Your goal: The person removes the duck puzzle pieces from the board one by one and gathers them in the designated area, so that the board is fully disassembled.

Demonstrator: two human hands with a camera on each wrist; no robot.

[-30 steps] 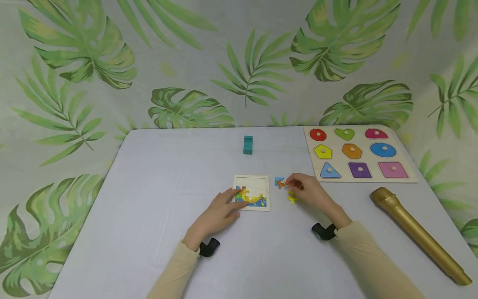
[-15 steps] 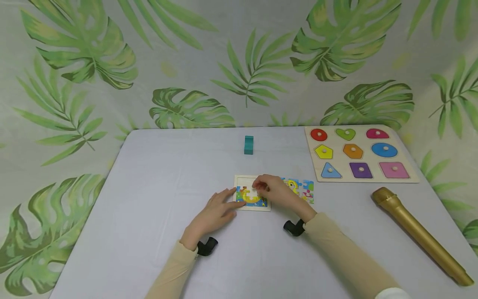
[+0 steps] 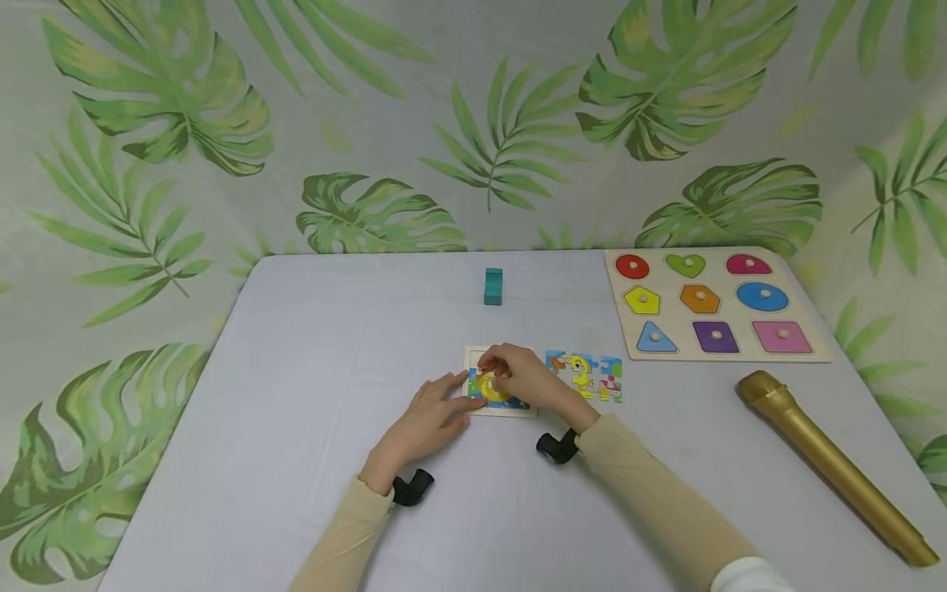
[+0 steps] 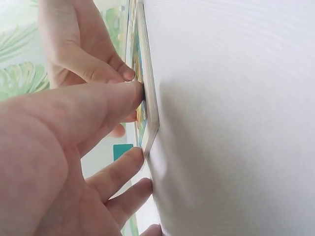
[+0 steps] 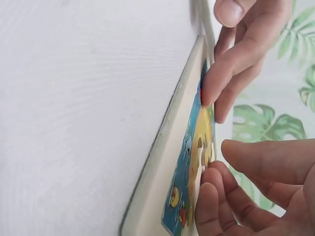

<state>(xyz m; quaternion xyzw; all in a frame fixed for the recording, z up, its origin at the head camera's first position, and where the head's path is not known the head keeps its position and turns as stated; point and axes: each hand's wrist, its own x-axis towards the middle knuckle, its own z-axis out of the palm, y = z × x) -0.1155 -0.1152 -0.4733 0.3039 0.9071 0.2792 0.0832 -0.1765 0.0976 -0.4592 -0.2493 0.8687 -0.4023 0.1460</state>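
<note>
A small wooden jigsaw tray (image 3: 533,395) lies mid-table, its lower part filled with a yellow and blue picture (image 5: 187,152). My left hand (image 3: 423,422) steadies the tray from the left, fingers mostly straight; its thumb (image 4: 130,94) presses on the near edge and another finger rests at the left rim. Over the tray, my right hand (image 3: 524,376) has bent fingers and pinches a puzzle piece (image 5: 208,150) low at the picture, largely hidden by the fingers. Loose puzzle pieces (image 3: 581,372), showing a yellow duck, blue and green, lie just right of the tray.
A teal block (image 3: 493,286) stands behind the tray. At the back right lies a wooden shape board (image 3: 666,299) with knobbed coloured shapes. A gold microphone (image 3: 832,464) lies along the right side of the white table (image 3: 333,345). A leaf-patterned cloth hangs behind.
My right hand has moved left from the loose pieces to above the tray, then further left over the picture. The left hand has stayed nearly still on the tray.
</note>
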